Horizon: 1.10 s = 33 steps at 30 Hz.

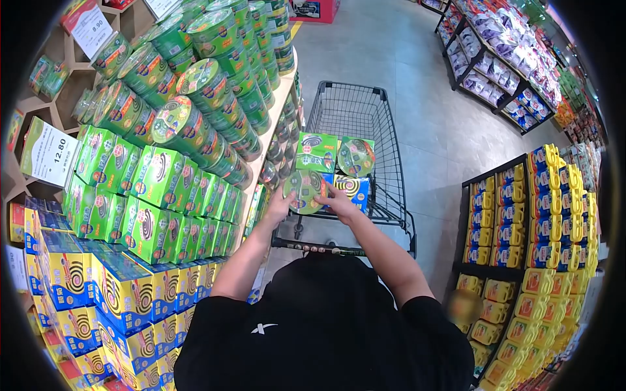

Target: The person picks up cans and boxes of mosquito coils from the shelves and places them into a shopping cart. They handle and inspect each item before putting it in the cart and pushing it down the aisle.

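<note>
Between my two hands is a round green mosquito coil tin [301, 190], held above the near end of the shopping cart [318, 104]. My left hand [278, 207] grips its left side, and the fingers of my right hand [340, 202] are closed on its right edge. Just beyond it in the cart lie a green mosquito coil box [316, 150] and another round green tin [357, 156]. A blue and yellow coil box [353, 189] sits in the cart beside my right hand, partly covered by the tin and hand.
On the left, a display holds stacked round green tins [215, 32], green boxes [153, 221] and blue-yellow boxes [130, 293]. Price signs [52, 151] stand among them. Yellow jugs [548, 228] fill a rack at the right. Farther back is a shelf of purple-white bags [502, 45].
</note>
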### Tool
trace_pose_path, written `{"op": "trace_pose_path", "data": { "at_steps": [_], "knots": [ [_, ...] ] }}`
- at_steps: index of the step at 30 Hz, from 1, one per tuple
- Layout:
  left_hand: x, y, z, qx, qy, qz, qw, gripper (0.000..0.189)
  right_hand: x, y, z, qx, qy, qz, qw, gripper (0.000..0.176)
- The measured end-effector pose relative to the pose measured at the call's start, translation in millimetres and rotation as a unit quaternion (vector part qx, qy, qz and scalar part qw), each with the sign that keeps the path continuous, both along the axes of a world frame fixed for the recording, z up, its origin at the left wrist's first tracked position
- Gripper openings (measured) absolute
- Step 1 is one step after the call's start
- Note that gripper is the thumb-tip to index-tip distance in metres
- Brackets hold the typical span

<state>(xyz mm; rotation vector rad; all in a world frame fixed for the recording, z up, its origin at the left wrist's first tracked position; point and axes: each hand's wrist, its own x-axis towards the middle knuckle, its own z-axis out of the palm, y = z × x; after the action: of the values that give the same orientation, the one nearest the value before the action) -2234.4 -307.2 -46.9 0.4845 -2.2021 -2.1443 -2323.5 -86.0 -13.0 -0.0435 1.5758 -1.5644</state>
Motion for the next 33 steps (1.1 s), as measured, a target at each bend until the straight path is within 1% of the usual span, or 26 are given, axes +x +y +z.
{"op": "trace_pose_path", "data": {
  "at_steps": [2, 3, 5, 8, 9, 12, 14, 15, 16, 17, 18, 20, 21, 22, 24, 26, 27, 29, 30, 31, 33],
  "knots": [
    [-2, -5, -11, 0.009, 0.023, -0.021, 0.999, 0.05, 1, 0, 9, 0.037, 0.025, 0.035, 0.998, 0.088],
    [-4, -6, -15, -0.027, 0.017, -0.019, 0.999, 0.05, 2, 0, 16, 0.056, 0.038, 0.051, 0.996, 0.087],
    [-4, -10, -23, -0.101, 0.002, -0.015, 0.995, 0.05, 7, 0, 11, 0.072, 0.074, 0.057, 0.993, 0.087],
    [-7, -9, -26, -0.089, 0.016, -0.006, 0.996, 0.051, 6, -1, -14, 0.104, 0.1, 0.07, 0.987, 0.088],
    [-7, -8, -23, -0.078, 0.009, 0.0, 0.997, 0.051, 6, -2, -14, 0.117, 0.104, 0.075, 0.985, 0.088],
    [-7, -3, -9, -0.036, -0.001, 0.009, 0.999, 0.051, 14, 4, -13, 0.18, 0.134, 0.036, 0.974, 0.081],
    [0, 1, 8, 0.002, 0.007, 0.004, 1.0, 0.05, 16, 15, -19, 0.173, 0.195, 0.027, 0.965, 0.079],
    [5, 1, 2, -0.001, 0.009, 0.033, 0.999, 0.051, 17, 23, -22, 0.169, 0.225, 0.022, 0.959, 0.079],
    [13, -3, -9, -0.004, 0.011, 0.063, 0.998, 0.052, 20, 35, -12, 0.186, 0.256, 0.002, 0.949, 0.076],
    [23, -7, -20, -0.006, 0.013, 0.092, 0.996, 0.054, 23, 54, 0, 0.202, 0.287, -0.017, 0.936, 0.074],
    [36, -10, -19, -0.103, 0.003, 0.096, 0.99, 0.054, 25, 73, 8, 0.218, 0.317, -0.037, 0.922, 0.072],
    [65, -14, -9, -0.293, -0.015, 0.102, 0.95, 0.056, 27, 125, -14, 0.249, 0.401, -0.116, 0.874, 0.062],
    [82, -12, -8, -0.323, -0.044, 0.1, 0.94, 0.057, 30, 156, -16, 0.318, 0.468, -0.132, 0.814, 0.059],
    [99, -9, -6, -0.352, -0.073, 0.098, 0.928, 0.058, 36, 185, -17, 0.384, 0.529, -0.147, 0.743, 0.057],
    [126, 2, 1, -0.275, -0.099, 0.083, 0.953, 0.058, 51, 229, -15, 0.511, 0.496, -0.163, 0.683, 0.051],
    [138, 13, 0, -0.121, -0.205, 0.107, 0.965, 0.054, 71, 256, -22, 0.546, 0.401, -0.198, 0.708, 0.045],
    [140, 18, 0, -0.042, -0.256, 0.118, 0.958, 0.052, 79, 260, -24, 0.547, 0.336, -0.187, 0.744, 0.043],
    [135, 28, -2, -0.027, -0.269, 0.132, 0.954, 0.048, 89, 266, -29, 0.539, 0.2, -0.164, 0.802, 0.04],
    [130, 32, -4, -0.019, -0.275, 0.139, 0.951, 0.046, 90, 264, -29, 0.544, 0.197, -0.18, 0.796, 0.038],
    [124, 35, -5, -0.015, -0.28, 0.174, 0.944, 0.036, 89, 261, -29, 0.549, 0.195, -0.196, 0.789, 0.037],
    [119, 34, -20, -0.072, -0.275, 0.186, 0.94, 0.033, 86, 258, -31, 0.558, 0.182, -0.211, 0.782, 0.035]
  ]
}}
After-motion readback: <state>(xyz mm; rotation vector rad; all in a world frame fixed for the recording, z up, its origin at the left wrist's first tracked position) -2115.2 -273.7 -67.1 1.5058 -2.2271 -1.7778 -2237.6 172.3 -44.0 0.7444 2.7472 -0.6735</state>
